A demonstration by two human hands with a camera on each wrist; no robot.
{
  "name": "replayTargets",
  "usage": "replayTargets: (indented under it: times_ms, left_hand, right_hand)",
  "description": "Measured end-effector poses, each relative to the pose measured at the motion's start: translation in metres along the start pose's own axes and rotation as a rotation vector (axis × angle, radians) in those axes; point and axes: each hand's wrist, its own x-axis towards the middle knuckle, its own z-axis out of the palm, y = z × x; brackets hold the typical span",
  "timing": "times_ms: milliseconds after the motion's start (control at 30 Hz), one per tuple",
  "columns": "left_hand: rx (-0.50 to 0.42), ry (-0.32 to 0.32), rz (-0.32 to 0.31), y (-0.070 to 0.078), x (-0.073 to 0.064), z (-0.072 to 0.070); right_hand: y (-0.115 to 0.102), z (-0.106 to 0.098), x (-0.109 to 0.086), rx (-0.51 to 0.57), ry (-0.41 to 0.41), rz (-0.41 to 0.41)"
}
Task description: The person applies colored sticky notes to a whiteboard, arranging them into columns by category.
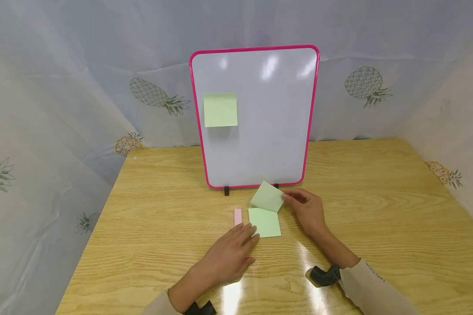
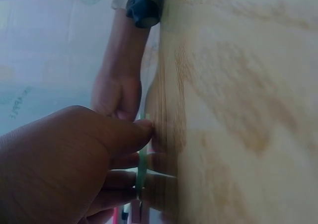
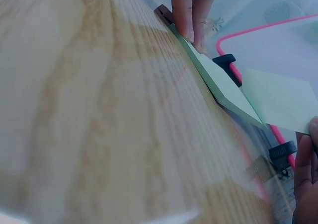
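A light green sticky-note pad (image 1: pixel 266 224) lies on the table, with its thickness showing as a thin block (image 3: pixel 218 82) in the right wrist view. My left hand (image 1: pixel 228 256) rests its fingertips on the pad's left edge, the fingers stretched out. One green sticky note (image 1: pixel 268 197) is raised at the pad's far side, its lower edge against the pad. Between thumb and fingers, my right hand (image 1: pixel 310 213) pinches that note's right corner. A narrow pink sticky-note strip (image 1: pixel 238 215) lies just left of the pad, its near end by the left fingertips.
Behind the notes stands a pink-framed whiteboard (image 1: pixel 264 127) on small black feet (image 1: pixel 226 191). Another green sticky note (image 1: pixel 220 110) is stuck on its upper left. A pineapple-print curtain (image 1: pixel 82 57) hangs behind and beside the wooden table (image 1: pixel 370 197).
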Motion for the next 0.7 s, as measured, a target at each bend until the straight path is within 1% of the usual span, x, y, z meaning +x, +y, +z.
replayTargets:
  times_ms: [167, 267, 367, 500, 567, 633, 700]
  left_hand:
    - [0.013, -0.004, -0.001, 0.000, 0.000, 0.000]
    - [0.023, -0.003, 0.003, 0.000, -0.001, 0.000]
    - [0.024, -0.003, 0.008, 0.000, -0.001, -0.001]
    - [0.019, -0.005, 0.008, 0.001, -0.001, -0.001]
    - [0.018, -0.011, 0.006, 0.001, -0.001, -0.002]
    - [0.020, -0.017, 0.003, 0.001, 0.000, -0.002]
    - [0.019, -0.026, 0.000, 0.001, 0.000, -0.002]
  right_hand:
    - [0.024, -0.002, 0.007, 0.086, 0.022, -0.012]
    - [0.027, -0.002, 0.008, 0.118, 0.038, -0.017]
    - [0.026, -0.003, 0.008, 0.114, 0.065, -0.009]
    - [0.018, -0.006, 0.009, 0.117, 0.088, 0.028]
    - [0.009, -0.008, 0.008, 0.126, 0.087, 0.036]
    - [-0.002, -0.009, 0.007, 0.120, 0.073, 0.019]
    - [-0.014, -0.008, 0.004, 0.107, 0.062, -0.021]
